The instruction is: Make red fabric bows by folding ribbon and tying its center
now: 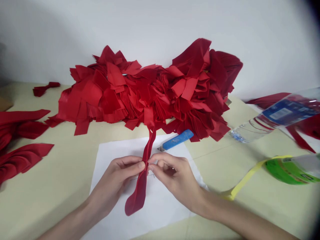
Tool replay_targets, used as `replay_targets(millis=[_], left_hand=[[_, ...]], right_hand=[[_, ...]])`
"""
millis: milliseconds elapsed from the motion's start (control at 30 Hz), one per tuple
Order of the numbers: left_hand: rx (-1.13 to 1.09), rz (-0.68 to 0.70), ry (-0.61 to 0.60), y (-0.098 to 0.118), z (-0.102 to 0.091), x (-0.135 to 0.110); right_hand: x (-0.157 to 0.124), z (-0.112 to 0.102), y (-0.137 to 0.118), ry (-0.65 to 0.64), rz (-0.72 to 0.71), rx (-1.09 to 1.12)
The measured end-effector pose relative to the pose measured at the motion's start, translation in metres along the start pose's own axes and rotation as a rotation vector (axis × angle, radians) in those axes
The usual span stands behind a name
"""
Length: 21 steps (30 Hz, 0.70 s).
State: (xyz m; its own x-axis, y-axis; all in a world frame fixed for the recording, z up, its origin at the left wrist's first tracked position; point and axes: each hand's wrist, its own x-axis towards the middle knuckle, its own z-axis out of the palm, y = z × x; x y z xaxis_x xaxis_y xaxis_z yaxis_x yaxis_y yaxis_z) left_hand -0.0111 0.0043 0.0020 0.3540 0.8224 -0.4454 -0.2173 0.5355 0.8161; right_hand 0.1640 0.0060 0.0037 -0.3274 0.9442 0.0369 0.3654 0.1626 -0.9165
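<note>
My left hand (117, 178) and my right hand (172, 173) meet over a white sheet of paper (115, 151) and both pinch the middle of a long red fabric strip (140, 191). The strip is folded lengthwise. Its rounded lower end rests on the paper near me, and its upper end runs up toward a big heap of red fabric pieces (150, 91). A blue utility knife (176, 140) lies on the paper just beyond my right hand.
More red strips (20, 136) lie at the left on the beige table (65, 173), and one small piece (45, 88) sits at the back left. A clear plastic bottle (275, 116) lies at the right. A green tape roll (290, 170) with a loose yellow tail is near the right edge.
</note>
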Motion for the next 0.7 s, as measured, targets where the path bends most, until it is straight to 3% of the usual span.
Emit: replay_targets(millis=[367, 533, 700], left_hand=[[-0.063, -0.013, -0.03, 0.001, 0.001, 0.0], [-0.181, -0.085, -0.118, 0.001, -0.002, 0.002], [-0.252, -0.059, -0.225, -0.003, -0.005, 0.004]], right_hand=[[0.001, -0.002, -0.003, -0.003, 0.001, 0.035], [0.001, -0.005, -0.008, 0.01, -0.018, 0.053], [0.003, -0.009, -0.012, -0.046, 0.045, 0.157]])
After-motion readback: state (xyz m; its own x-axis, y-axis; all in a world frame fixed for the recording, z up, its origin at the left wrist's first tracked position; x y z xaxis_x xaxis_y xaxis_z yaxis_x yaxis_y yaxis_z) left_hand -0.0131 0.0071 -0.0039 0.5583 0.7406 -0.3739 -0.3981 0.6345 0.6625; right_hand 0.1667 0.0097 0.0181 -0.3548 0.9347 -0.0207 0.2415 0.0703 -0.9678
